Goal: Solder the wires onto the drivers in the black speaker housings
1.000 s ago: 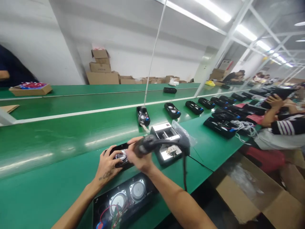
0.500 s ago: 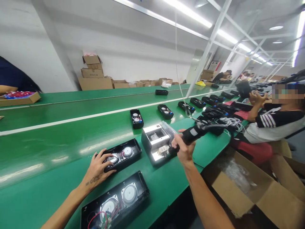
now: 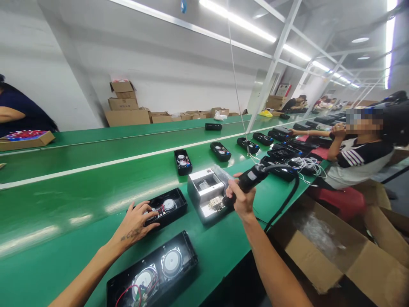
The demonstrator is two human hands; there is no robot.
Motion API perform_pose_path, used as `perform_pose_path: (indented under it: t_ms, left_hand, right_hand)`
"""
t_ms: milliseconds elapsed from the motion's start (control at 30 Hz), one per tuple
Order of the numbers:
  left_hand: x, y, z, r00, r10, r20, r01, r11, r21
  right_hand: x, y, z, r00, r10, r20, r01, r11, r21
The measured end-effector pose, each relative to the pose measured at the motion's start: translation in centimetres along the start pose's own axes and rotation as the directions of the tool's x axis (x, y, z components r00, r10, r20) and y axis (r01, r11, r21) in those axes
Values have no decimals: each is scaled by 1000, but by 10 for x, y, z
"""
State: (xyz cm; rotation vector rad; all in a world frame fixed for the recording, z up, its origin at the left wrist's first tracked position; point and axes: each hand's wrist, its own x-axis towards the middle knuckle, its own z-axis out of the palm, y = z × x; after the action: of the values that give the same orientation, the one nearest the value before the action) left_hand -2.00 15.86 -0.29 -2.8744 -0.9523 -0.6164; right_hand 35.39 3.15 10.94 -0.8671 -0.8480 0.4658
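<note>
My left hand (image 3: 136,221) rests on the left end of an open black speaker box (image 3: 171,213). Its thumb lies along the near side and the fingers reach over the inside, hiding part of one round driver. My right hand (image 3: 242,198) is wrapped round a black electric screwdriver (image 3: 251,178), whose cable runs off to the right. The screwdriver's front end is at the right side of a silver screw feeder (image 3: 206,187); I cannot see whether the tip touches it. Nearer to me lies a larger speaker box (image 3: 151,273) with two drivers and red wires.
Several black speaker boxes (image 3: 220,151) stand along the green bench (image 3: 76,247). White cables (image 3: 306,165) lie at the right, beside a seated co-worker (image 3: 364,149). An open carton (image 3: 322,256) with clear plastic stands below the bench edge. A white cord (image 3: 234,76) hangs overhead.
The view has shifted slightly. My left fingers have shifted a little on the speaker box; the screwdriver stays at the feeder. The co-worker at right has stretched an arm towards the boxes.
</note>
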Motion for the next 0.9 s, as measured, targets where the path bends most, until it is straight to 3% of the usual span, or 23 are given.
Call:
perform_pose_path:
  t_ms: [133,233,400,500,600,700,833,900]
  left_hand:
    - [10,2,-1,1000,28,3,-28,1000,-5]
    - [23,6,2,996,60,68,-60,998,1]
    - [31,12,8,979,80,188,-93,994,61]
    - [24,16,10,982,86,170,-101,992,79]
    - [17,23,12,991,71,116,-82,992,96]
    - [17,33,10,989,91,116,-106,985,133]
    - [26,44,5,986,63,152,-93,975,203]
    - [28,46,5,986,45,162,-81,970,228]
  right_hand:
    - [16,-23,13,990,-133,-43,137,986,96]
    - [29,-15,22,960,-241,-142,258,958,123]
    - [29,0,16,988,-142,54,149,978,-147]
    - [14,-11,5,975,-222,29,224,971,-89]
    - [-6,-16,-6,994,-50,93,64,985,-158]
    - [-26,3,-19,975,167,147,-111,938,-329]
    - [-47,39,-31,969,230,91,-185,917,-354]
    - [-49,44,-31,963,256,79,-220,925,-311]
